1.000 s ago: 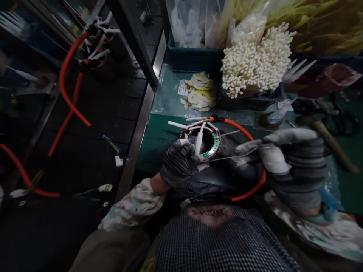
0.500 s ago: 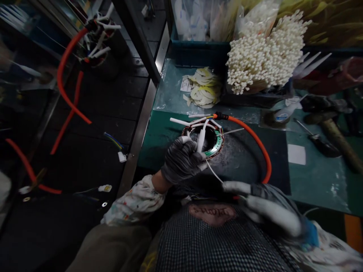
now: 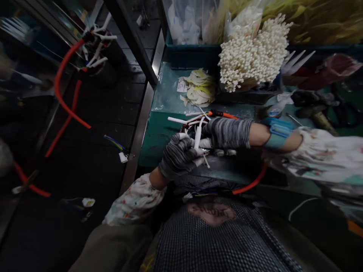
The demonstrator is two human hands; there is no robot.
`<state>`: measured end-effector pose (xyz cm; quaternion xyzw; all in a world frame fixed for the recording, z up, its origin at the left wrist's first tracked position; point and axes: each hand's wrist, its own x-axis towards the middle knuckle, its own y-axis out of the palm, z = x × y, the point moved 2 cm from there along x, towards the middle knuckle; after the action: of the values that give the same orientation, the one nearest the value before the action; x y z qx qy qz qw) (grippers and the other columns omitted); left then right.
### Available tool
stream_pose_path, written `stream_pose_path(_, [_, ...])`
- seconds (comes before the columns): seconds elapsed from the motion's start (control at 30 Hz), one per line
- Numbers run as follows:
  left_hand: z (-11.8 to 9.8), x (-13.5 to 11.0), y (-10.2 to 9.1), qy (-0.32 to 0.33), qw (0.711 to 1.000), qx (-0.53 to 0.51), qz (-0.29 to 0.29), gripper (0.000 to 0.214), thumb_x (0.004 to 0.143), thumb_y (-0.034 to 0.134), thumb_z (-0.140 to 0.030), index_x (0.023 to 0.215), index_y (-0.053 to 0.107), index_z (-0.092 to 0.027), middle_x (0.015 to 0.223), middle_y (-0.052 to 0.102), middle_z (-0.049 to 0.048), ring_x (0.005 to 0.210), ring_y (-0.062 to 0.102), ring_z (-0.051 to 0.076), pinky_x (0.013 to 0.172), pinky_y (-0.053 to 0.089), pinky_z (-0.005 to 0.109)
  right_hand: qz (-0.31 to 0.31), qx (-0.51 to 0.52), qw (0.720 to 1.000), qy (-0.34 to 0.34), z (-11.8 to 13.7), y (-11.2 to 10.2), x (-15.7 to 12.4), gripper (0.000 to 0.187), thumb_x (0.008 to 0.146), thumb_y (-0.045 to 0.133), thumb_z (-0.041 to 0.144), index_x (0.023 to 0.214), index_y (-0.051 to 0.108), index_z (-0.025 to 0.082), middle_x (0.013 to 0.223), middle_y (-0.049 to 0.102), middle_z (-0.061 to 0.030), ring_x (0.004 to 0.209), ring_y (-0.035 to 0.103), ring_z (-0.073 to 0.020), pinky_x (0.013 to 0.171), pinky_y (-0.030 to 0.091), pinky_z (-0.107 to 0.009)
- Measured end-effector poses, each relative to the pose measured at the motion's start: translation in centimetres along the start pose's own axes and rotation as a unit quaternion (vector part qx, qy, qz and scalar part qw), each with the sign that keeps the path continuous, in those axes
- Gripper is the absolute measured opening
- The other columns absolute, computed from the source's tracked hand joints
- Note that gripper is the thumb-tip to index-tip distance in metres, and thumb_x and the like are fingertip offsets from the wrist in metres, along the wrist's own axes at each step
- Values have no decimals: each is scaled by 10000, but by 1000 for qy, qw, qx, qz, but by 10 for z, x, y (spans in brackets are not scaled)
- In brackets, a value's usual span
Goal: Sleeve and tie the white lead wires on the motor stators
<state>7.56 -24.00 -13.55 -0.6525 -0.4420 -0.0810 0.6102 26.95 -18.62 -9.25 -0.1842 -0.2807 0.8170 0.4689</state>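
My left hand [image 3: 178, 156], in a grey striped glove with white fingertips, grips a white-sleeved wire [image 3: 197, 136] at a wound motor stator [image 3: 193, 130]. My right hand [image 3: 227, 133], gloved the same way, reaches across from the right and lies on the wires against the stator. Both hands hide most of the stator's ring. An orange cable [image 3: 224, 115] leaves the stator at the far side, passes under my right forearm and curves back toward my lap. Whether my right fingers pinch a wire is hidden.
A bundle of white nylon cable ties [image 3: 252, 53] stands in a teal bin, with pale insulation scraps [image 3: 197, 88] in front of it. Dark pliers [image 3: 309, 99] lie at right. A metal bench edge [image 3: 143, 113] separates the green mat from a dark shelf holding a wired stator [image 3: 98, 53].
My right hand has swung from the lower right up and left onto the stator, covering it. My left hand keeps its hold. The view has shifted slightly.
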Motion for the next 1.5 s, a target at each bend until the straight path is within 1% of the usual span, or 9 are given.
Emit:
stream_pose_path(0.1, [0,0,0,0,1000,7,-11,156,909,762,-378,913,721,-228,893,665,29,939,594,218,888,534,401,98,-9,995,23,-1,-2,-8,153,858,761,268,725,748,194,554,629,5,493,522,-111,504,441,-256])
stream_pose_path(0.27, [-2,-1,2,3,1000,10,-13,169,941,722,-405,928,726,-237,899,658,28,947,611,217,883,548,413,98,-30,993,64,0,-4,-29,201,925,671,353,928,791,192,710,721,-23,569,571,-117,568,437,-262])
stream_pose_path(0.43, [-2,-2,2,-10,1000,-1,11,153,938,735,-386,960,727,-235,938,685,27,963,615,208,934,513,408,14,-16,999,35,4,2,-34,155,880,679,283,893,797,184,691,713,-31,574,556,-118,575,416,-272])
stream_pose_path(0.6, [-2,-3,1,-11,1000,-9,10,202,906,776,-391,1009,743,-221,952,686,50,995,607,232,939,507,418,-76,82,992,62,2,11,-55,274,983,608,383,1022,775,170,801,756,-45,654,652,-147,618,519,-280])
stream_pose_path(0.8, [1,-7,3,-2,999,28,26,257,939,697,-467,972,740,-216,1002,691,73,1038,605,263,917,531,442,-4,169,986,8,17,9,-65,219,989,660,367,1062,818,234,984,816,-41,889,757,-198,846,615,-338])
stream_pose_path(1.03, [-1,-4,2,-12,1000,5,11,201,934,743,-428,983,732,-234,953,691,47,993,610,235,915,545,421,-97,132,985,58,11,6,-63,201,910,758,392,1012,813,228,911,804,-44,777,745,-193,721,635,-344])
stream_pose_path(1.33, [-1,-6,4,-37,999,23,33,181,952,719,-476,958,704,-296,954,704,6,997,642,237,883,586,422,-106,149,981,60,7,15,-67,140,917,756,321,1017,809,239,869,796,-28,658,683,-154,623,600,-310])
stream_pose_path(1.4, [-3,-4,2,-32,999,14,8,185,939,748,-446,962,683,-274,931,693,11,990,633,234,869,589,407,-107,137,984,41,5,16,-68,135,939,740,308,1037,803,241,891,798,-31,697,703,-160,665,613,-316])
stream_pose_path(1.5, [-4,0,0,-28,999,12,-15,223,945,737,-451,944,680,-236,927,679,30,988,629,234,877,585,401,-96,95,986,-100,1,19,-74,168,961,704,243,1098,799,260,962,801,-36,817,742,-175,781,629,-338])
